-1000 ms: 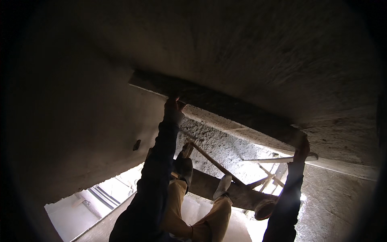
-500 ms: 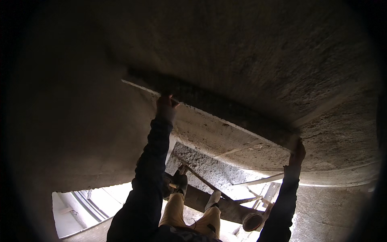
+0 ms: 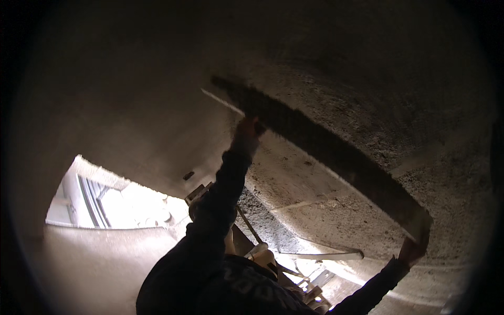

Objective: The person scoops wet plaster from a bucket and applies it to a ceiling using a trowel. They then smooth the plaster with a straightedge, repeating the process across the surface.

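Observation:
A long, dark straightedge (image 3: 336,152) slants across the middle of the view, with a pale lower edge and a rough, dirty-looking face. It lies against or very close to the rough plaster surface (image 3: 367,115); the dim light hides the exact contact. My left hand (image 3: 249,130) grips its lower edge toward the upper-left end, fingers curled round. At the lower-right end, my right hand (image 3: 415,249) is closed around the other tip. Both arms are stretched out in dark sleeves.
A bright opening (image 3: 142,205) breaks the wall at the left, with a framed part beyond it. Below me are a wooden beam or pole (image 3: 249,224), a pale board (image 3: 320,255) and scaffold-like timber (image 3: 315,294). Smooth wall (image 3: 105,262) lies under the opening.
The straightedge and both hands have shifted rightward in view, and it slopes more steeply. Its right end is lower. My view has turned, so the opening appears higher and my legs are mostly hidden.

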Tool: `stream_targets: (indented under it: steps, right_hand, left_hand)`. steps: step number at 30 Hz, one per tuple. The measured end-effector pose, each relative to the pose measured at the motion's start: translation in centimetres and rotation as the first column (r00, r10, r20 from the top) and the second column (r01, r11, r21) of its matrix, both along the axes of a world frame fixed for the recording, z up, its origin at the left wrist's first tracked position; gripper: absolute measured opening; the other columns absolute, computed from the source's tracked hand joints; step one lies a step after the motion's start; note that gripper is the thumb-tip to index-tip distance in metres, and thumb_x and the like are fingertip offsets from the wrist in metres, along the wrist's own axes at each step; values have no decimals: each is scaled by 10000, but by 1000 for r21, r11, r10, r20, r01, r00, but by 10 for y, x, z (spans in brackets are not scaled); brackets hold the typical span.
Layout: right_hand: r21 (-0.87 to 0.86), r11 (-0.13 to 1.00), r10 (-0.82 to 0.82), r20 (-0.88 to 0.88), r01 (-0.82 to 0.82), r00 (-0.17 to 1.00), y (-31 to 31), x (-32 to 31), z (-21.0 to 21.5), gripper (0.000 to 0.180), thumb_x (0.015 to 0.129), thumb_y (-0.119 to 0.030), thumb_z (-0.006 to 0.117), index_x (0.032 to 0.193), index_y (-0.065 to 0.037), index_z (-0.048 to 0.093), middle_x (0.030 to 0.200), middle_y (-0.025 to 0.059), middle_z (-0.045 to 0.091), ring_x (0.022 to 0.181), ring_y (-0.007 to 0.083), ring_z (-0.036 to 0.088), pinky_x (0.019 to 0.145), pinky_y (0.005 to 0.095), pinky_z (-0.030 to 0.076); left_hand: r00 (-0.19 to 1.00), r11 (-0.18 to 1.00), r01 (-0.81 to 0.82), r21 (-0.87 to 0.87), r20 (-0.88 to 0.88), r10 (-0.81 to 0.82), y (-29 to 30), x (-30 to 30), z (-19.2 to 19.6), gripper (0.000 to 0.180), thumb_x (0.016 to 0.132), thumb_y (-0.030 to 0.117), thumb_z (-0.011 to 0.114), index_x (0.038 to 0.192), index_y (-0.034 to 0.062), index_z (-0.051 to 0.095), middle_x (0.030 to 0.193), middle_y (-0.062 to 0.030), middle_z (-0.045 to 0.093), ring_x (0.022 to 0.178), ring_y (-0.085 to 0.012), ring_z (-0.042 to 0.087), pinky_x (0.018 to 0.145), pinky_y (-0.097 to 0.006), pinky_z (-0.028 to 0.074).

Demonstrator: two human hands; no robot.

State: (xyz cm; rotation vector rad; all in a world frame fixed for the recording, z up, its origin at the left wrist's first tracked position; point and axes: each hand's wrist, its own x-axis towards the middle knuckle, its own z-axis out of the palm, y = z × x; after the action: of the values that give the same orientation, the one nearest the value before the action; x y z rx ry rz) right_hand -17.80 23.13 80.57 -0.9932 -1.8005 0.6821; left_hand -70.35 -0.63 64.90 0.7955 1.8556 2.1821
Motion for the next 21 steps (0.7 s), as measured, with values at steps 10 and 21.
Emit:
stream_targets:
  steps: [10,21]
  right_hand:
    - [-100,740,588,-385,-665,712,-97,-86,59,811,822,-542,516,1393,-39,235,1400,203,296,1293,320,302,1082,454,240]
    - [758,598,86,264,-262,961,-154,-218,31,695,846,-482,494,1276,51,377,1279,259,399,1172,379,419,989,466,342]
  left_hand:
    - [951,792,-265,-550,-287,118,-125,176,-114,237,806,199,588,1004,70,604,1013,-113,600,975,-267,539,816,-360,438]
    - [903,926,-329,-183,225,366,-188,233,-267,302,829,118,504,1124,139,562,1199,-49,531,1177,-215,421,999,-374,347]
